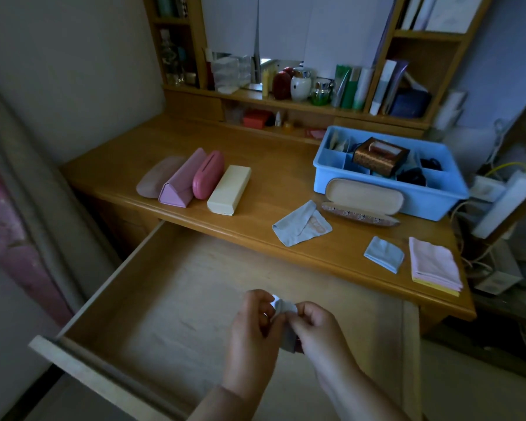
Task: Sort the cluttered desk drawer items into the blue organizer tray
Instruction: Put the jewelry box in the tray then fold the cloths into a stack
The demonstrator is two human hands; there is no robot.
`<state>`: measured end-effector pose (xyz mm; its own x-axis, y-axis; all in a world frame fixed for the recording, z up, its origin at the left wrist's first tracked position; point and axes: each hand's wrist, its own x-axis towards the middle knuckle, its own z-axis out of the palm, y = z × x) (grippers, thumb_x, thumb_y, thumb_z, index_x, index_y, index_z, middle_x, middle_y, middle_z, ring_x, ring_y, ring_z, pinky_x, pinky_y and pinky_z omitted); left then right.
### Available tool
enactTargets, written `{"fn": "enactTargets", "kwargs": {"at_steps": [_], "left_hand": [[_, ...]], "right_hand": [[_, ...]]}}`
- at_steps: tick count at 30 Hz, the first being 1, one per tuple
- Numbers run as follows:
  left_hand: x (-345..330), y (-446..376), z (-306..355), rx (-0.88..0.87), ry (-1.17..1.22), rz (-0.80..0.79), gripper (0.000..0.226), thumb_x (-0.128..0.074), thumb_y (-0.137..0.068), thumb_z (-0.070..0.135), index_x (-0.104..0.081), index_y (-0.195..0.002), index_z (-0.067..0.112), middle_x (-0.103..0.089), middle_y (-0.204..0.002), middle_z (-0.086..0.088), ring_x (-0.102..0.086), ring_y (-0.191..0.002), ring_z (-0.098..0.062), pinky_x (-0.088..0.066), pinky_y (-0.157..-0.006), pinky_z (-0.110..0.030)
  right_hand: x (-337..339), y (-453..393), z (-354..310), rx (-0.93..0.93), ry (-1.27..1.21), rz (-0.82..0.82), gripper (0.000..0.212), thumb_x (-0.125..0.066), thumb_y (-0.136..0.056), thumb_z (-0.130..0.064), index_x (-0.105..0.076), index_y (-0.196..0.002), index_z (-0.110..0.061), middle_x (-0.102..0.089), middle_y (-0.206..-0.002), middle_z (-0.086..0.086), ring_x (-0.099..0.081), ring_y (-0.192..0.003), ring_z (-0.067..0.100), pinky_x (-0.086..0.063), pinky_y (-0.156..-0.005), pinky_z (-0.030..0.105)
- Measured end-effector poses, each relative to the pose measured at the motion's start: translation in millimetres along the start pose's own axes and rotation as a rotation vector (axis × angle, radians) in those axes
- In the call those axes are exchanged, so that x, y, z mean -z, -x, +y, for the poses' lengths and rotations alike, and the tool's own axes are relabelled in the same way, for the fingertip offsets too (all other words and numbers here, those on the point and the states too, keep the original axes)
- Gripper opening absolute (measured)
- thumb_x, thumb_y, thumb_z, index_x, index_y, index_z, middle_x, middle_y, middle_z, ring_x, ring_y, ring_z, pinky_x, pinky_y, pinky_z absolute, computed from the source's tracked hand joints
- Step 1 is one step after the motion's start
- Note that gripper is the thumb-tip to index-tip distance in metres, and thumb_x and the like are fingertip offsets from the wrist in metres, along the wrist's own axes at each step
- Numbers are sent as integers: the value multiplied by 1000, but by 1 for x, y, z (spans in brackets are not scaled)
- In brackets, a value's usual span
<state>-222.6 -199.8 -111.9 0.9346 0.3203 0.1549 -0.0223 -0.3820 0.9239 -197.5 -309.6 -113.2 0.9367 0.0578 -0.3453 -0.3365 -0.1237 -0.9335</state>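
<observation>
I see both hands low in the middle of my view, over the pulled-out drawer [195, 299], and between them a small grey cloth [283, 308]. The left hand [251, 326] pinches its left edge with curled fingers and the right hand [315, 325] pinches the right edge, so each hand is grasping the cloth. The cloth is bunched; a pale corner sticks up and away from me above the fingers, and a darker flap hangs down toward me below them, so its long axis runs roughly up and down in my view. How it is folded I cannot tell. The blue tray [386, 189] sits on the desk [271, 183] at the far right, well apart from the hands, its long side running left to right and slightly tilted away to the right; its compartments hold a brown patterned box [377, 158] and some dark items I cannot make out. Just in front of the tray, touching its near wall, lies an open glasses case [365, 199], long axis parallel to the tray. Near the desk's front edge are a crumpled blue cloth [301, 227], a folded blue cloth [383, 254] and a pink folded stack [433, 264]. On the left, four closed cases [195, 182] lie side by side, each pointing away from me and slightly to the right.
</observation>
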Motion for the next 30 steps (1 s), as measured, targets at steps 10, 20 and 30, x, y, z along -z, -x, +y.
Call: {"fn": "enactTargets", "kwargs": {"at_steps": [10, 20, 30], "left_hand": [[-5, 15, 14, -23, 168, -88, 50, -66, -74, 5, -49, -104, 41, -67, -86, 7, -67, -64, -16, -53, -56, -26], [19, 0, 30, 59, 308, 36, 47, -57, -82, -10, -54, -106, 30, -66, -95, 4, -66, -70, -14, -54, -61, -25], [-4, -12, 48, 590, 550, -492, 14, -66, -81, 6, -69, -70, 14, -67, -77, -7, -64, -67, -11, -53, -63, -23]], "right_hand": [[4, 20, -14, 76, -223, -33, 17, -60, -90, -17, -66, -79, -6, -68, -71, 15, -65, -67, 28, -53, -67, 39], [35, 17, -31, -83, -274, -117, 17, -55, -92, -10, -64, -78, -11, -64, -66, 4, -60, -58, 12, -46, -51, 21], [94, 11, -44, -50, -246, -97, 14, -52, -94, -11, -66, -92, -10, -69, -86, 9, -66, -78, 20, -52, -68, 32]]}}
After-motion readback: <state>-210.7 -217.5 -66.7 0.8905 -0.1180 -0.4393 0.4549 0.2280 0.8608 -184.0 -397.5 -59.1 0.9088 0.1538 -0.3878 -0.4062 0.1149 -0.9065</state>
